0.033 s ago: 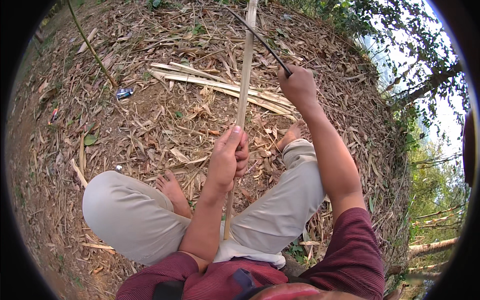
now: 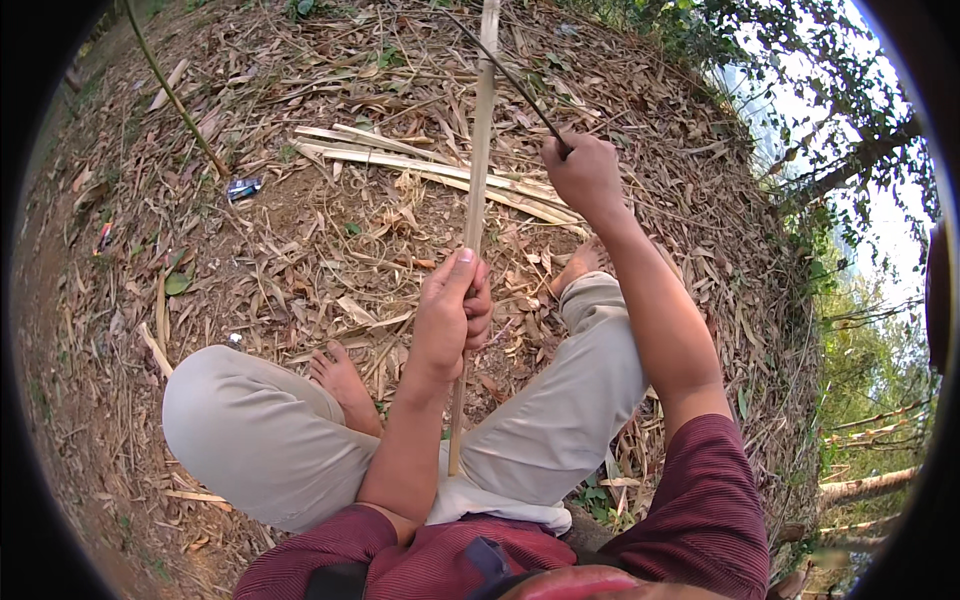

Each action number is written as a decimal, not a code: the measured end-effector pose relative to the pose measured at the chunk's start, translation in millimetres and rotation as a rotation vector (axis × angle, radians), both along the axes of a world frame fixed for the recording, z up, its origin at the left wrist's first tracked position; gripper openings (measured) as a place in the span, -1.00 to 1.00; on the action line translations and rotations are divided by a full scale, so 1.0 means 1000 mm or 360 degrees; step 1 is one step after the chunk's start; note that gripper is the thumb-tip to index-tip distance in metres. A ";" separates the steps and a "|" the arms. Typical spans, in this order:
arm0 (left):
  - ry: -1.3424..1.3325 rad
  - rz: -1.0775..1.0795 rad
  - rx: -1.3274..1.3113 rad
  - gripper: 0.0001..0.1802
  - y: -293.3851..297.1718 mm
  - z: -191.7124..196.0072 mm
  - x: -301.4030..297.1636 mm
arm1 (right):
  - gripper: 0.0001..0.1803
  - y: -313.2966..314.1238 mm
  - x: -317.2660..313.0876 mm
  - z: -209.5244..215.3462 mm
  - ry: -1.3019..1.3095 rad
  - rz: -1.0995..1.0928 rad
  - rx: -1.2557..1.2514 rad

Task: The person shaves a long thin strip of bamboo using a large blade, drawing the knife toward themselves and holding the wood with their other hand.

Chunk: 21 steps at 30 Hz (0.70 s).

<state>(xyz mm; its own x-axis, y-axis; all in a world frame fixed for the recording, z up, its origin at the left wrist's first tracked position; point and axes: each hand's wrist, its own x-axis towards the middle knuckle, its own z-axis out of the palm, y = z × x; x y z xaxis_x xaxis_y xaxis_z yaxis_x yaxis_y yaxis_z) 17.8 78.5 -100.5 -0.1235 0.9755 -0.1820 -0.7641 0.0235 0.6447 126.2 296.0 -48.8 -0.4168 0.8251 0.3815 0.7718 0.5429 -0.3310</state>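
My left hand (image 2: pixel 453 315) is closed around a long pale bamboo strip (image 2: pixel 479 170), thumb on top. The strip runs from my lap up past the top edge of the picture. My right hand (image 2: pixel 582 180) grips a long, thin, dark knife (image 2: pixel 508 78). Its blade slants up and to the left and meets or crosses the strip near the top; whether it touches the wood I cannot tell. The knife's handle is hidden inside my fist.
Several split bamboo strips (image 2: pixel 430 170) lie on the leaf-covered ground ahead. A thin green stem (image 2: pixel 176 98) rises at the far left, beside a small blue packet (image 2: pixel 244 188). My bent legs and bare feet frame the strip. Leafy branches (image 2: pixel 860 165) hang at the right.
The upper part of the bamboo strip has shifted slightly left. My right hand and the knife have moved a little left too, and the blade looks thinner. My left hand keeps its grip.
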 end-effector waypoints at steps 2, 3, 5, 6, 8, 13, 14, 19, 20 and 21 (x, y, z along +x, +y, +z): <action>0.0011 0.0079 -0.0095 -0.66 0.002 -0.003 -0.001 | -0.59 -0.002 -0.003 -0.009 0.0069 0.0172 -0.0087; 0.0044 0.0140 -0.0155 -0.66 0.004 -0.002 -0.001 | -0.58 -0.002 -0.006 -0.010 0.0183 0.0157 -0.0413; 0.0163 0.0279 -0.0236 -0.70 0.007 -0.005 0.002 | -0.60 -0.008 -0.015 -0.009 0.0683 0.0169 -0.1173; 0.0186 0.0286 -0.0255 -0.72 0.007 -0.007 0.006 | -0.63 -0.012 -0.017 -0.008 0.1083 0.0178 -0.1576; 0.0262 0.0354 -0.0257 -0.73 0.011 -0.007 0.007 | -0.75 -0.027 -0.033 -0.001 0.1548 0.0187 -0.1859; 0.0557 0.0598 -0.0232 -0.64 0.013 -0.002 0.016 | -0.82 -0.033 -0.051 -0.022 0.1985 -0.0104 -0.2223; 0.0647 0.0664 -0.0191 -0.63 0.012 -0.001 0.018 | -0.82 -0.037 -0.055 -0.026 0.1937 -0.0142 -0.2223; 0.1253 0.0769 0.0018 -0.51 0.009 0.013 0.040 | -0.85 -0.055 -0.078 -0.037 0.1515 -0.0149 -0.2071; 0.1383 0.0816 -0.0032 -0.54 0.012 0.010 0.038 | -0.85 -0.061 -0.083 -0.035 0.1427 -0.0150 -0.2034; 0.1510 0.0857 -0.0092 -0.57 0.015 0.007 0.038 | -0.85 -0.067 -0.081 -0.034 0.1286 -0.0219 -0.1990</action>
